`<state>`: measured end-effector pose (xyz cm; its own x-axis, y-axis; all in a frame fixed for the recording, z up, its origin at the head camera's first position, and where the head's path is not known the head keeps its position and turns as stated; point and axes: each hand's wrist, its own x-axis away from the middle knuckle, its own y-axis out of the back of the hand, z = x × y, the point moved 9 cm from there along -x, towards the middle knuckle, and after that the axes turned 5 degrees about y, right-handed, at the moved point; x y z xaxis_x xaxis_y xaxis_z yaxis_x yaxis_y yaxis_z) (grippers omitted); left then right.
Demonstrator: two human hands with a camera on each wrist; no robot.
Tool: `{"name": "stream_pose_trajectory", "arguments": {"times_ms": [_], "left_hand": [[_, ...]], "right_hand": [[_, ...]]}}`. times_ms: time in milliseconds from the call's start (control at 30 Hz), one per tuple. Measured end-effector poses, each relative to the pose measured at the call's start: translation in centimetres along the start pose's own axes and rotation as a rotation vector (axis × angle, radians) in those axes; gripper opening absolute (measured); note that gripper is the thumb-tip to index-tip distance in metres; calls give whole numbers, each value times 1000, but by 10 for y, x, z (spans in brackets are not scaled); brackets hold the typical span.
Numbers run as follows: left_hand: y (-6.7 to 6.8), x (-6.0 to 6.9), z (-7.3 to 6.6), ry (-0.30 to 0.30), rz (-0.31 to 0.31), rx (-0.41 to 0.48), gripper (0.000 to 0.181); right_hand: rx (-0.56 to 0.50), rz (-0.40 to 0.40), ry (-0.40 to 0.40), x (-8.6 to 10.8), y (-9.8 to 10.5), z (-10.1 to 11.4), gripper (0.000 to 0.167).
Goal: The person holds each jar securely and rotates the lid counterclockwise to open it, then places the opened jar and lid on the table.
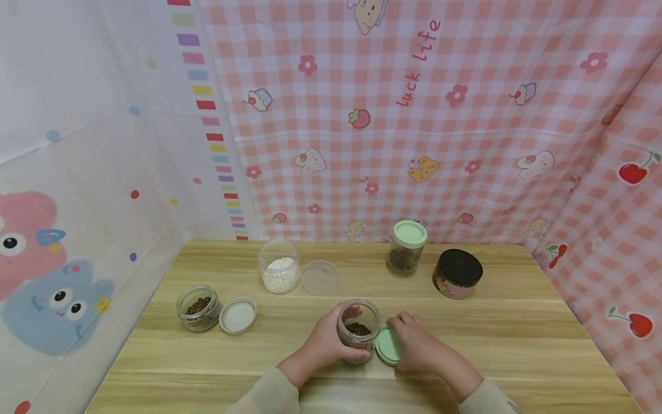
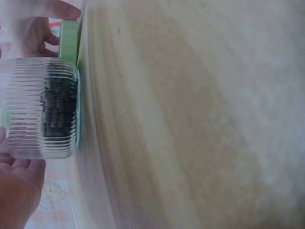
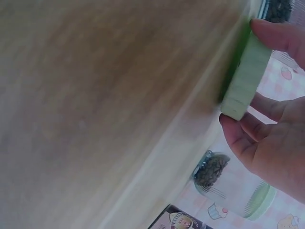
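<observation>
A clear ribbed jar, without a lid, stands on the table near its front and has dark brown pieces in the bottom. My left hand grips it around its left side, the thumb across the front. Beside the jar's right side a pale green lid lies on the table, its rim held between the thumb and fingers of my right hand. In the left wrist view the ribs of the jar show plainly. The right wrist view shows the lid edge-on, low against the tabletop.
Left on the table, an uncovered jar of brown pieces has a whitish lid beside it. Behind, a jar of white bits adjoins a clear lid. Back right stand a green-lidded jar and a black-lidded tub.
</observation>
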<state>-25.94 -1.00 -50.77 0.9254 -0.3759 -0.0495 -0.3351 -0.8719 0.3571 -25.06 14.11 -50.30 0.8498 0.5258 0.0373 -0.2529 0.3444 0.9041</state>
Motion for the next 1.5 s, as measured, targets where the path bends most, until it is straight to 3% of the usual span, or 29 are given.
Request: {"name": "stream_pose_trajectory", "arguments": {"times_ms": [567,767,967,1067,1267,1500], "left_hand": [[1,0,-3,0,9,12,87],[2,1,-3,32,9,-8,110],[12,8,-6,39,-70,-34,112],[15,13,-7,50,-73,-39,104],[23,18,1,103,-84,-72,92],[43,21,4,82,-135,-83,90]], "right_hand": [[-46,-11,-50,0,-2,-1,88],[-86,-4,-90,3,-2,-4,93],[-102,-11,-152,6,1,-7,94],[-93,-22,-157,5,3,-5,90],[-58,-36,-140,-2,2,1,85],[-55,-22,-89,-19,-5,11,83]]}}
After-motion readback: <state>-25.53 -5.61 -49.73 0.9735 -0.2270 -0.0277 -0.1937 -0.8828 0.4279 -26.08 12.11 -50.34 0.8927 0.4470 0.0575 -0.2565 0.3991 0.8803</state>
